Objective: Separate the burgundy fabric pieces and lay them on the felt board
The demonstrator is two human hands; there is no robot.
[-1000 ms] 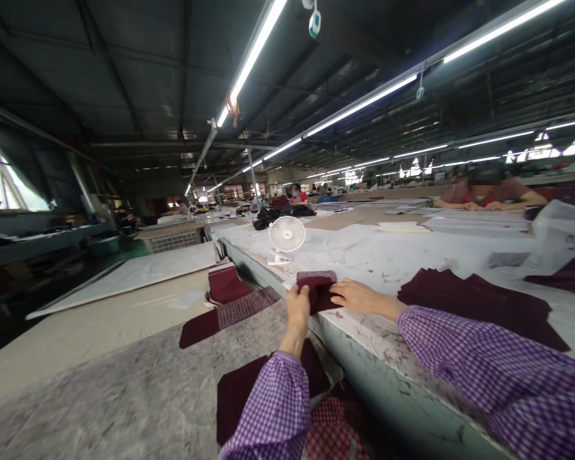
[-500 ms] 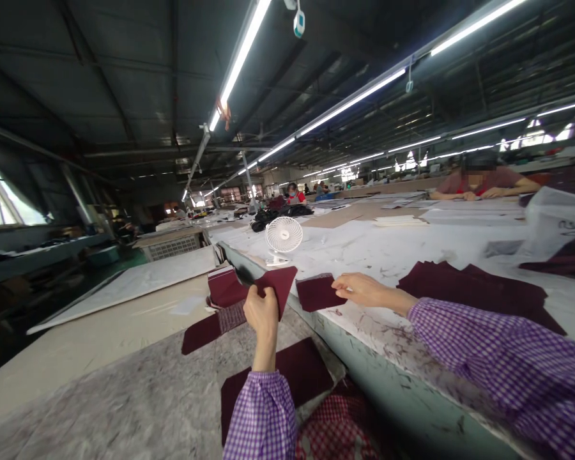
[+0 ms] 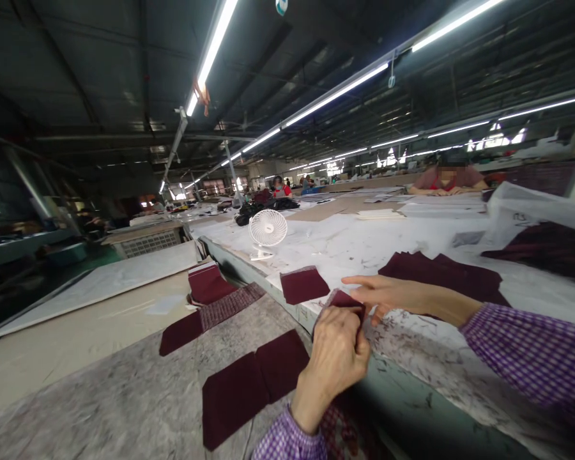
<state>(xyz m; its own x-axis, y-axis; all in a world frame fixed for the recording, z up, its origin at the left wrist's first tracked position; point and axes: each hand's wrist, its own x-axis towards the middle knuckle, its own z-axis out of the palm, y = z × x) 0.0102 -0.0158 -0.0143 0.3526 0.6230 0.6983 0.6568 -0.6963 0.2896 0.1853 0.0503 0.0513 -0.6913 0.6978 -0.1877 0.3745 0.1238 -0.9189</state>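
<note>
Near the edge of the white table, my left hand [image 3: 338, 351] is closed on a maroon fabric piece [image 3: 344, 300] with a greyish edge. My right hand [image 3: 388, 295] lies against the same piece from the right, its fingers stretched out and apart. Just left of it, a smaller maroon piece [image 3: 305, 285] rests flat on the table edge. Two joined or adjoining maroon panels [image 3: 234, 399] lie on the grey surface at the lower middle. Behind my right hand spreads a pile of dark maroon pieces [image 3: 441, 275].
A white fan [image 3: 268, 228] stands on the white table [image 3: 316, 246]. Folded maroon fabric [image 3: 211, 284] and a striped strip [image 3: 230, 305] lie left of the gap between tables. Clear plastic [image 3: 522, 211] covers fabric at right. A person [image 3: 445, 179] leans on the far table.
My left hand has moved right and down to the table edge with its maroon piece. My right hand has let go of the small piece and come beside my left hand. The view has shifted right.
</note>
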